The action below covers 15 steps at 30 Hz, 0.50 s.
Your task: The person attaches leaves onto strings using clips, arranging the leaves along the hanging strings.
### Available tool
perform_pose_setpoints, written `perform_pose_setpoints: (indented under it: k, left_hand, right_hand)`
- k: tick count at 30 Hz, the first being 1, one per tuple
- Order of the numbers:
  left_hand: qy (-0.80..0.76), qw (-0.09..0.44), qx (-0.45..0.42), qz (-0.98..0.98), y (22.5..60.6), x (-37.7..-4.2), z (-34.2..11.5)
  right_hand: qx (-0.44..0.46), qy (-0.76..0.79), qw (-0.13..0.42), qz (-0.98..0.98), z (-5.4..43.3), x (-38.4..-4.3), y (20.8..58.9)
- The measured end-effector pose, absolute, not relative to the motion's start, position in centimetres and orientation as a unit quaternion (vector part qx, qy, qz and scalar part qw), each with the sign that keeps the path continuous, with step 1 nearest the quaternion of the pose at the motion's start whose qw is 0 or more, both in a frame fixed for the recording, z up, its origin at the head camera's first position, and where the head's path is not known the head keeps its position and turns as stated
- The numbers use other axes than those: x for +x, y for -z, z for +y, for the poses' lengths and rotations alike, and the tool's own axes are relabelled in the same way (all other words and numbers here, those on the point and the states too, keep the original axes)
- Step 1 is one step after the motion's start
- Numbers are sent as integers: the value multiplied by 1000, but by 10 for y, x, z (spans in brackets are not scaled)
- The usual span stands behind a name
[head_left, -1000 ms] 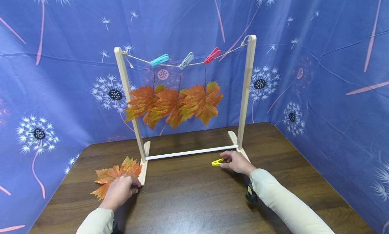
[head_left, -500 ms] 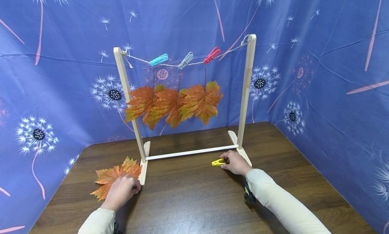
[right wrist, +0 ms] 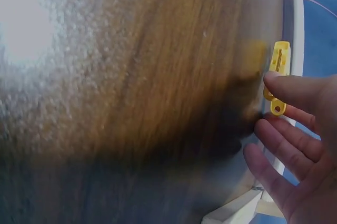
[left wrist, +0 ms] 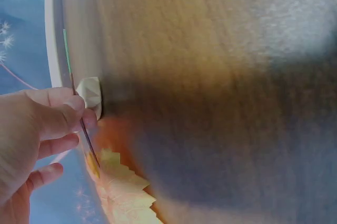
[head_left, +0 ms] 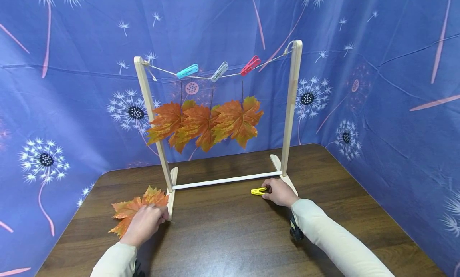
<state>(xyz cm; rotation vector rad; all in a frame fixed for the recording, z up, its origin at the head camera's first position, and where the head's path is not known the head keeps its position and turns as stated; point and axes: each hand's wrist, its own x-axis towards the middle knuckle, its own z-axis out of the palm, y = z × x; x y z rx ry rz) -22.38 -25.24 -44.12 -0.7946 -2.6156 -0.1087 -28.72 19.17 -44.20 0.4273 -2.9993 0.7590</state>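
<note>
My left hand (head_left: pixel 145 223) pinches the thin stem (left wrist: pixel 86 134) of an orange maple leaf (head_left: pixel 127 211) between thumb and forefinger, low over the table's left side. Part of the leaf is hidden under that hand. On the right, my right hand (head_left: pixel 280 192) holds a yellow clothespin (head_left: pixel 257 192) between thumb and fingers, close over the tabletop. Three more maple leaves (head_left: pixel 237 121) hang by their stems from a string (head_left: pixel 273 61), under a blue clothespin (head_left: pixel 187 71), a grey clothespin (head_left: pixel 219 72) and a red clothespin (head_left: pixel 250 65).
The string runs between two wooden posts (head_left: pixel 292 105) joined low down by a white bar (head_left: pixel 226 181). Wooden feet (head_left: pixel 171 205) carry the posts, one beside each hand. A brown wooden table (head_left: pixel 223 237) lies below, with a blue dandelion-patterned cloth (head_left: pixel 230 25) behind it.
My left hand has shifted slightly, and the stem end seen past its fingers earlier no longer shows in the head view. The right hand with the yellow clothespin has barely moved.
</note>
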Motion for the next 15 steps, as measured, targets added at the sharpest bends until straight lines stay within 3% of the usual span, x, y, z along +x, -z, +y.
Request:
perform_pose_setpoints:
  k: [6,15]
  left_hand:
    - [24,202,-294,-934,429,-228,-247]
    - [29,144,-297,-944,401,-236,-234]
  right_hand:
    - [141,-251,7,-958,196,-287,439]
    - [152,-279,17,-948,197,-285,428]
